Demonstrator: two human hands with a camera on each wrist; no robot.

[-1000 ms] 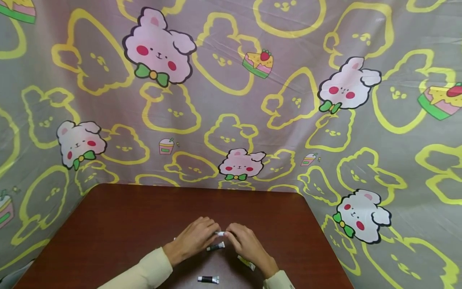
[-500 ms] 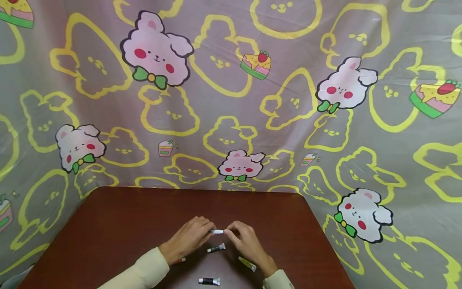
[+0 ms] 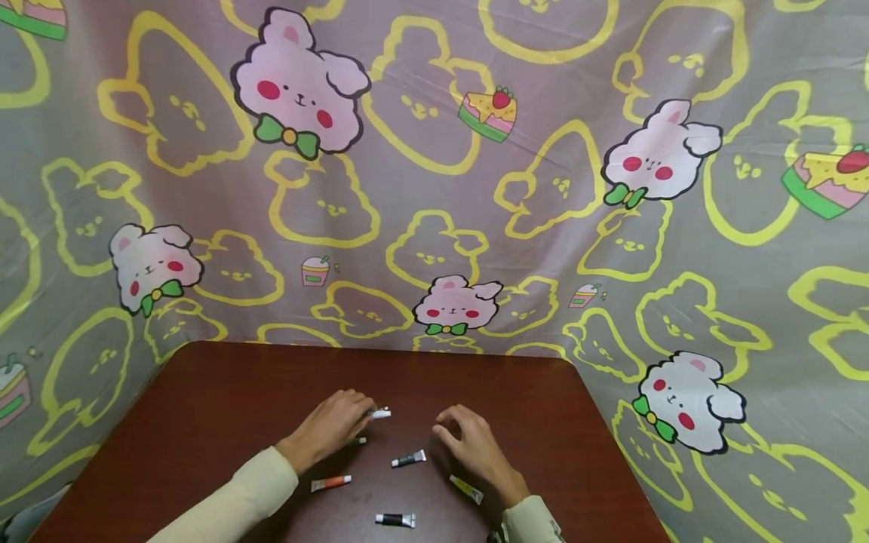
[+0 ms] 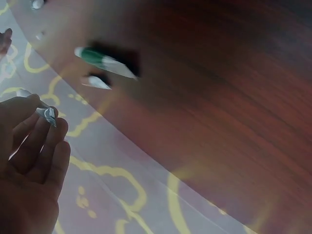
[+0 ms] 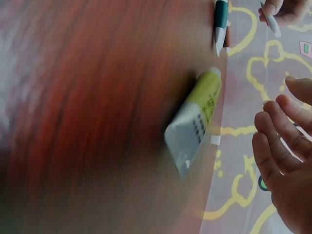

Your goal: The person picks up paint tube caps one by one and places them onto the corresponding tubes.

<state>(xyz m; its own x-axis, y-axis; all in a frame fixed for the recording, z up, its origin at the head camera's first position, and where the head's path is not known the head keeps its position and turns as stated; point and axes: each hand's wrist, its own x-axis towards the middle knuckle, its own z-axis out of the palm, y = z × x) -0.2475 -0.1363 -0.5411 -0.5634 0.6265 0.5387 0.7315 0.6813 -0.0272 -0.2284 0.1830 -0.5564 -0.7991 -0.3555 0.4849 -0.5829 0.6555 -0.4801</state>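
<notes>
My left hand (image 3: 333,422) pinches a small white paint tube (image 3: 380,414) between thumb and fingers, above the table's middle. In the left wrist view the tube's crimped silver end (image 4: 47,115) sticks out past the fingertips. Beneath that hand the tip of another tube (image 3: 362,440) peeks out. My right hand (image 3: 475,445) hangs over the table with loosely bent fingers and nothing in them. Just below it lies a yellow paint tube (image 5: 197,114). Between the hands is a dark tube (image 3: 409,458), which looks green in the wrist views.
An orange paint tube (image 3: 331,483) lies near the left forearm. Closer to the front lies a black-labelled tube (image 3: 395,520). The brown table (image 3: 258,385) ends at the back against a patterned cloth (image 3: 448,188).
My right hand has let go of the white tube. The left hand has carried it left and farther from me, which uncovers the orange tube and another tube's tip.
</notes>
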